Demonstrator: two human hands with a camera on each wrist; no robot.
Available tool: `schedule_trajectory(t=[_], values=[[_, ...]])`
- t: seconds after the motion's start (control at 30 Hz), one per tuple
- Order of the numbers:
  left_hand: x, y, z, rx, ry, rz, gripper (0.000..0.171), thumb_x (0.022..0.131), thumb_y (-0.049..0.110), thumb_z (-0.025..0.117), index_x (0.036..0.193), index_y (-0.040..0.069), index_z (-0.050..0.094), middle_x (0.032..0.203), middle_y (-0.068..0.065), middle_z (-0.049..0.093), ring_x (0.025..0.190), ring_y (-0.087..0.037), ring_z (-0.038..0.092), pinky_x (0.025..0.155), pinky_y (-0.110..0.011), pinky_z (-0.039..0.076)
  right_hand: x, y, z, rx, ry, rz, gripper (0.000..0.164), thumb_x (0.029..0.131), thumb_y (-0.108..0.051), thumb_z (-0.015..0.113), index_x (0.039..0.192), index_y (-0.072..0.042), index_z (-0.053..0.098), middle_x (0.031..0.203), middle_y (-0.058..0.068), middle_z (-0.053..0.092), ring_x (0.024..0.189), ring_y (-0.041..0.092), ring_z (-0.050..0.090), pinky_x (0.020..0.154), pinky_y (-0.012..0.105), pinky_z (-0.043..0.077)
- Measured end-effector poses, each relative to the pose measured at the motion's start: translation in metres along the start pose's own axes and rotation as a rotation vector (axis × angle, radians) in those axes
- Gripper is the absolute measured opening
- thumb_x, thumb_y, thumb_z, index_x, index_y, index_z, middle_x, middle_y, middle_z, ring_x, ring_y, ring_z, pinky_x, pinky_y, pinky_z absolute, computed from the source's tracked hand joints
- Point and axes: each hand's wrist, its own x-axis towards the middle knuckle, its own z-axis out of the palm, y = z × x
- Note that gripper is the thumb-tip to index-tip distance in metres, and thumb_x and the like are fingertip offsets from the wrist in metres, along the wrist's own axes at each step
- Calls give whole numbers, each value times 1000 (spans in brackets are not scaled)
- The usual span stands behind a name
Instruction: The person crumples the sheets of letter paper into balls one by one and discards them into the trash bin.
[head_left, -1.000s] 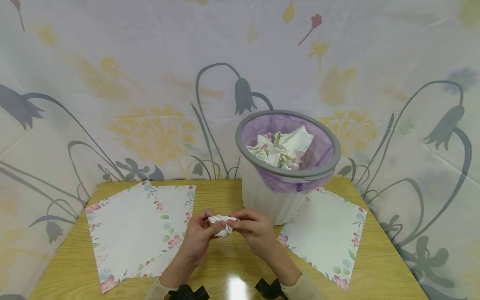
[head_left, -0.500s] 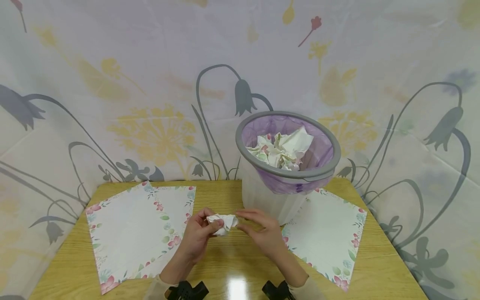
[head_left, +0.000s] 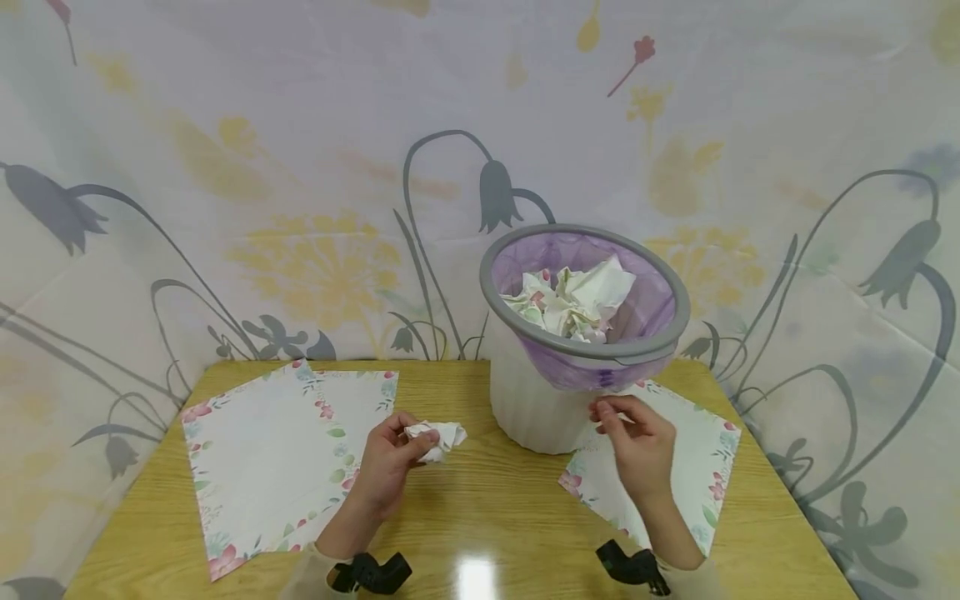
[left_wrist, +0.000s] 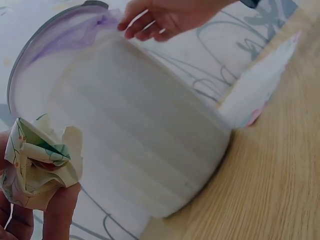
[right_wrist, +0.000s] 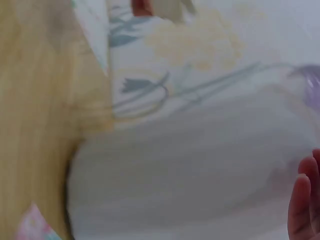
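My left hand pinches a crumpled piece of floral paper above the middle of the table. In the left wrist view the crumpled paper shows green and red print on its folds. My right hand is in front of the bin, just under the purple liner's hanging edge, with fingers loosely bent and nothing seen in them. Whether its fingertips touch the liner I cannot tell. The white bin has a grey rim and a purple liner; crumpled floral papers lie inside.
Two overlapping flower-bordered sheets lie flat on the left of the wooden table. Another sheet lies on the right, partly behind the bin and my right arm. A flower-patterned cloth hangs behind the table.
My right hand has let go of the crumpled paper and moved right, to the front of the bin. The left hand still holds the paper in about the same place.
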Motion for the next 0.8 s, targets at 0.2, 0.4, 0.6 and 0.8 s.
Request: schedule_trajectory(t=[0.2, 0.4, 0.6, 0.8], values=[[2, 0, -7, 12, 38, -5, 21, 90, -2, 69, 81, 11, 56, 80, -2, 65, 73, -13, 65, 64, -27, 56, 32, -10, -40, 68, 212, 77, 12, 92, 14, 58, 90, 26, 60, 81, 8, 73, 71, 14, 69, 64, 20, 55], [4, 2, -14, 21, 82, -4, 21, 89, -3, 70, 80, 10, 56, 78, -2, 64, 72, -14, 64, 63, -28, 56, 65, -16, -64, 136, 342, 101, 11, 88, 13, 65, 93, 23, 64, 86, 12, 73, 77, 17, 67, 70, 22, 55], [6, 6, -22, 44, 116, -1, 21, 89, -4, 69, 81, 8, 55, 75, -2, 63, 71, -13, 64, 64, -29, 56, 95, -22, -73, 65, 277, 79, 18, 88, 15, 64, 106, 18, 66, 103, 10, 70, 98, 19, 61, 85, 21, 49], [17, 14, -31, 108, 121, 20, 21, 89, 0, 72, 81, 9, 54, 75, -1, 61, 73, -14, 63, 65, -31, 55, 117, -25, -62, 19, 183, 107, 22, 89, 14, 63, 111, 18, 65, 113, 9, 66, 118, 23, 52, 90, 23, 46]])
